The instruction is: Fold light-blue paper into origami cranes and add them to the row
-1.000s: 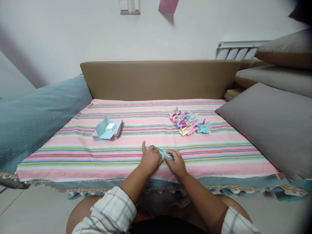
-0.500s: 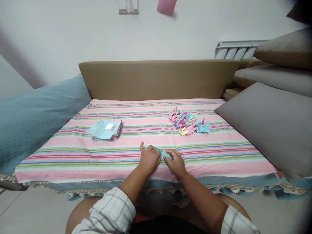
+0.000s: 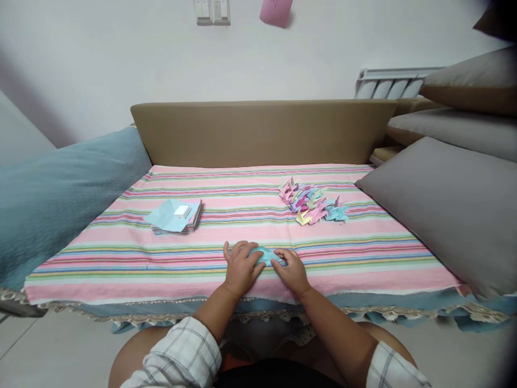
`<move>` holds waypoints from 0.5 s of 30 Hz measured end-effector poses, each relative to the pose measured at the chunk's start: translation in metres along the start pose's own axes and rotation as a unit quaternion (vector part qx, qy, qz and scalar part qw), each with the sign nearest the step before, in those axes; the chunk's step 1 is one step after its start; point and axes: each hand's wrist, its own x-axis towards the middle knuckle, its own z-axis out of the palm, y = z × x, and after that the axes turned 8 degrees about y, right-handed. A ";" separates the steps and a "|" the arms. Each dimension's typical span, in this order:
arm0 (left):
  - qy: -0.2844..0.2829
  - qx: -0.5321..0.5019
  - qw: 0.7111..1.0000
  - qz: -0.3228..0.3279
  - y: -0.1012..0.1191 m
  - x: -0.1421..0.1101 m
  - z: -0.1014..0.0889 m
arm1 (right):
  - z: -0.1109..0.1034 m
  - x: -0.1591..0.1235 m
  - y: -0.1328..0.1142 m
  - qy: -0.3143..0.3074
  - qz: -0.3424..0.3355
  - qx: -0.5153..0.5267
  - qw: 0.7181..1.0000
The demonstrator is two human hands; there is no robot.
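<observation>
A small piece of light blue folding paper [image 3: 268, 256] lies on the striped cloth, close to its front edge. My right hand [image 3: 294, 272] pinches the paper's right end between thumb and fingers. On the other side, my left hand [image 3: 241, 268] has its fingers spread, with thumb and forefinger tips touching the paper's left part. That left end is partly hidden under the fingers. Further back to the right stands a cluster of several folded paper cranes [image 3: 311, 202] in pink, purple, blue and yellow. A stack of coloured paper sheets [image 3: 189, 226] sits to the left.
On the stack rests a small white block [image 3: 182, 211]. The striped cloth [image 3: 121, 258] covers a couch seat against a brown backrest [image 3: 262, 134]. Grey cushions [image 3: 452, 210] are piled at the right, and a blue covered armrest [image 3: 76, 188] bounds the left.
My left hand has shifted left and its fingers have spread, showing more of the blue paper. My right hand keeps its place at the right end.
</observation>
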 end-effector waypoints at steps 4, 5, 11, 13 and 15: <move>0.020 -0.005 0.996 -0.087 -0.015 -0.005 -0.006 | -0.001 0.001 -0.002 -0.006 0.002 -0.007 1.000; 0.006 -0.018 0.996 -0.090 -0.019 -0.005 -0.007 | -0.001 0.001 -0.003 -0.008 0.002 -0.008 1.000; -0.081 -0.070 0.988 -0.113 -0.037 0.001 -0.009 | -0.001 0.001 -0.001 -0.012 0.008 -0.006 1.000; -0.096 -0.079 0.986 -0.113 -0.041 0.005 -0.009 | -0.001 0.001 -0.001 -0.014 0.009 -0.006 1.000; -0.119 -0.083 0.984 -0.105 -0.046 0.009 -0.009 | -0.001 0.001 0.000 -0.013 0.010 -0.004 1.000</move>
